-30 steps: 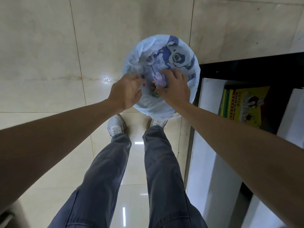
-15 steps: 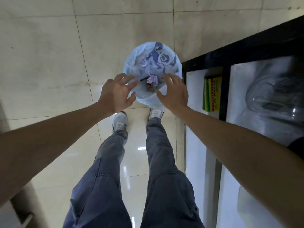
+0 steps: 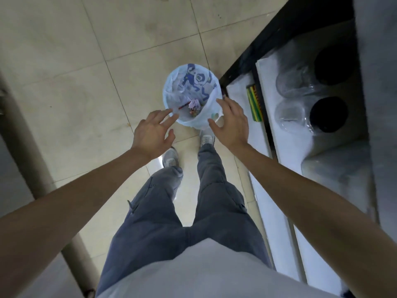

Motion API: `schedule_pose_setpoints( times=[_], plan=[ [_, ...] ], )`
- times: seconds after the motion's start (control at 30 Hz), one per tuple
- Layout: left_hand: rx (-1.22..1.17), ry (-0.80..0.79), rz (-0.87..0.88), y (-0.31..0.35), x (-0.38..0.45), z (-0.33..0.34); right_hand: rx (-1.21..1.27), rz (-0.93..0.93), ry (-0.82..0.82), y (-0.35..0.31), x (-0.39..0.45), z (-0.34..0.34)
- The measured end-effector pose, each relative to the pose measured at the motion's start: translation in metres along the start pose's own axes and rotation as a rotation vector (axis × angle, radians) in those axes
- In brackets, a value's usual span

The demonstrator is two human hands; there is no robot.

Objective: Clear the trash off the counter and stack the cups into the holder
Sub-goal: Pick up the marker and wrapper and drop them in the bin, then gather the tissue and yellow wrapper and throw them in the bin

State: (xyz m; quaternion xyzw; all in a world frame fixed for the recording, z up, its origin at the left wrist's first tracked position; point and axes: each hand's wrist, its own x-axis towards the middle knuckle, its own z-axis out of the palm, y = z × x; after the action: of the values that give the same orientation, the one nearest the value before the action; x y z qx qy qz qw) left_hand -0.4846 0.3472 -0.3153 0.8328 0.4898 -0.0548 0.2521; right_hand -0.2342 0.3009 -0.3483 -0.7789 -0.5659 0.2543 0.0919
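A round trash bin (image 3: pixel 171 93) lined with a pale blue printed bag stands on the tiled floor ahead of my feet. Crumpled purple paper (image 3: pixel 194 103) and small colourful scraps lie at its bottom. My left hand (image 3: pixel 152 132) hovers above the bin's near left rim, fingers spread, holding nothing. My right hand (image 3: pixel 231 121) is over the near right rim, also spread and holding nothing. On the lower shelf to the right lie clear plastic cups (image 3: pixel 294 82) on their sides, blurred.
A white and black counter unit (image 3: pixel 277 190) runs along my right side. Yellow-green books (image 3: pixel 254 103) stand in its shelf. Two dark round holes (image 3: pixel 328 112) show beside the cups. A beige post (image 3: pixel 28 151) crosses the floor at left.
Both hands have pulled back up out of the bin and spread apart. The trash now lies in the bin. The view has risen and swung right, showing more of the counter shelf.
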Motion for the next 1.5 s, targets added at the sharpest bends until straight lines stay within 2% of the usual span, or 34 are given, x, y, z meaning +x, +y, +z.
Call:
schedule_pose_setpoints(
  times=[0.13, 0.43, 0.63, 1.0, 1.27, 1.5],
  plan=[
    [-0.055, 0.003, 0.020, 0.018, -0.026, -0.014, 0.043, 0.040, 0.064, -0.010, -0.037, -0.019],
    [-0.085, 0.004, 0.227, 0.058, -0.079, -0.043, 0.153, 0.167, 0.226, -0.034, -0.127, -0.066],
    [0.001, -0.018, 0.490, 0.087, -0.099, -0.065, 0.166, 0.200, 0.332, -0.042, -0.187, -0.095],
    [-0.035, 0.128, 0.833, 0.178, -0.116, -0.102, 0.148, 0.216, 0.571, -0.026, -0.294, -0.140],
    [-0.074, 0.205, 0.973, 0.252, -0.161, -0.099, 0.125, 0.261, 0.735, -0.003, -0.392, -0.168],
    [0.003, 0.231, 1.116, 0.318, -0.209, -0.096, 0.078, 0.259, 0.845, 0.022, -0.482, -0.191]
  ],
)
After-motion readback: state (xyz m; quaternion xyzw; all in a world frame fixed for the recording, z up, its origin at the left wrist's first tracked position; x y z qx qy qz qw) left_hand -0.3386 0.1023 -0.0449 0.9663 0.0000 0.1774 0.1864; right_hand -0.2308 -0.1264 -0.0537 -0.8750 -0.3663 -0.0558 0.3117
